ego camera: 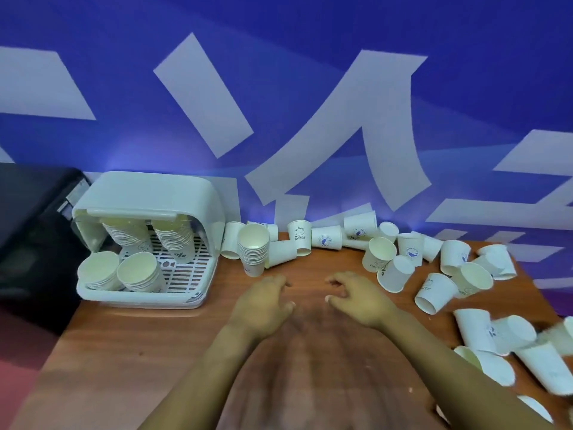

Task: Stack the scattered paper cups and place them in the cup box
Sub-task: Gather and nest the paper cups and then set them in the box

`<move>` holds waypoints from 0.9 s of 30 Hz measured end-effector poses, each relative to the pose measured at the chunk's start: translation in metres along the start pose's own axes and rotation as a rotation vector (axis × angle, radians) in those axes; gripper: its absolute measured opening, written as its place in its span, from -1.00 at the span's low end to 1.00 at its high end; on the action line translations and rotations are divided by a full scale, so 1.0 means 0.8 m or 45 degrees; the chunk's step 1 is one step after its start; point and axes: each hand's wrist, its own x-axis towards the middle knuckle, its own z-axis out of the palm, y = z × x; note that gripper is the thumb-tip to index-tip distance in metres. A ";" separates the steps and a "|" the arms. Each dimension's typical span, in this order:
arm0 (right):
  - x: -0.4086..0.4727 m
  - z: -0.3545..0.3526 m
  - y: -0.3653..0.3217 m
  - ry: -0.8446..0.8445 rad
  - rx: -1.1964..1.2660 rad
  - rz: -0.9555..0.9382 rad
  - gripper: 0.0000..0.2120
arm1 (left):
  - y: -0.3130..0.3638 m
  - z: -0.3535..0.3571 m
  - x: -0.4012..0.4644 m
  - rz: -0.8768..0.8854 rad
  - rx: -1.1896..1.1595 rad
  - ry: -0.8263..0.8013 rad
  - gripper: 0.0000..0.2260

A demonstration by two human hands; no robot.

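Note:
A white cup box (198, 209) with its lid raised stands at the table's left; several stacks of paper cups (136, 274) lean inside it. Just right of the box a stack of cups (253, 248) stands upright on the table. Loose white paper cups (395, 274) lie scattered along the back edge and down the right side, most on their sides. My left hand (263, 305) and my right hand (356, 297) hover over the middle of the table, fingers spread, holding nothing. The stack is a short way beyond my left hand.
The wooden table (155, 352) ends at a blue wall with white markings (356, 135). A black object (31, 228) sits left of the box. More cups (483, 333) crowd the right front edge.

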 end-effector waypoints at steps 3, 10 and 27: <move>0.006 -0.017 0.026 -0.017 -0.015 -0.004 -0.59 | 0.024 0.016 0.017 -0.028 0.024 -0.027 -0.63; 0.049 -0.038 0.051 0.022 -0.082 -0.060 -0.52 | 0.046 0.027 0.084 -0.070 0.214 0.000 -0.55; 0.251 -0.006 0.043 0.047 -0.777 -0.606 -0.37 | -0.016 0.086 0.233 -0.296 0.762 0.005 -0.51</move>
